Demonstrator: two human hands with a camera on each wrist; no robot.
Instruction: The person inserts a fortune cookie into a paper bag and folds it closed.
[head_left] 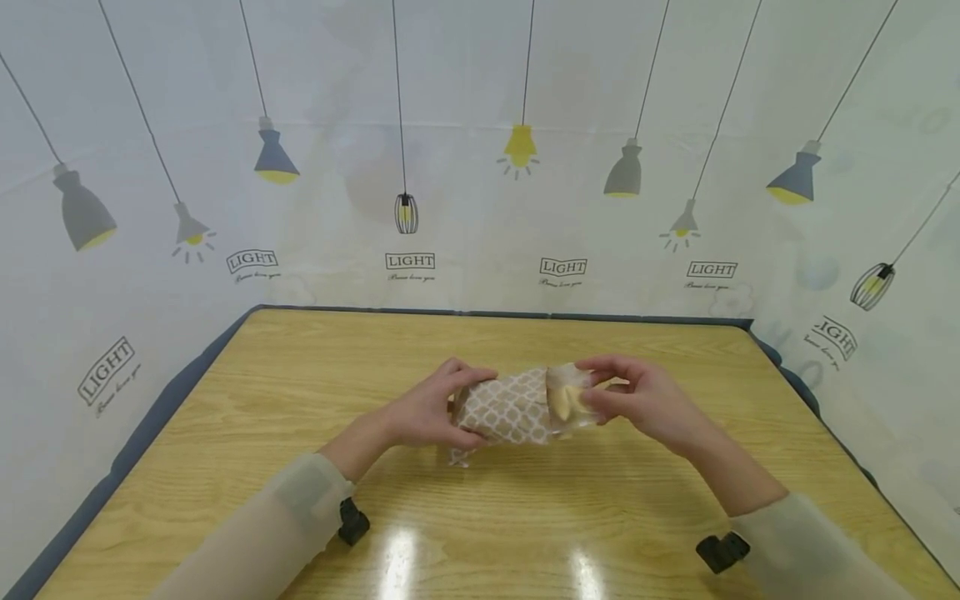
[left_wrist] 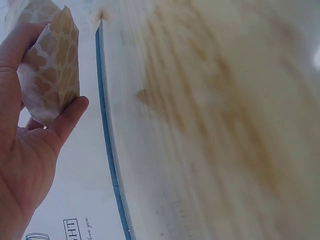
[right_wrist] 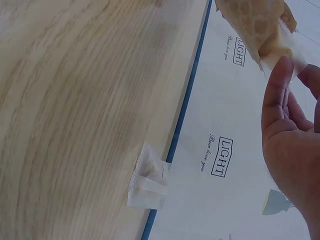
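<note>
A brown paper bag with a white lattice pattern lies on its side above the wooden table, its mouth turned right. My left hand grips its closed end, thumb on the near side and fingers on the far side. At the mouth, a pale yellow fortune cookie in a clear wrapper sticks partly out. My right hand pinches the wrapped cookie between thumb and fingers. The right wrist view shows the thumb pressed against the wrapper, with the rest of the cookie hidden inside the bag.
A small whitish sealed packet lies near the table edge in the right wrist view. The wooden table has a dark blue border along its far edge. Behind it hangs a white backdrop printed with lamps.
</note>
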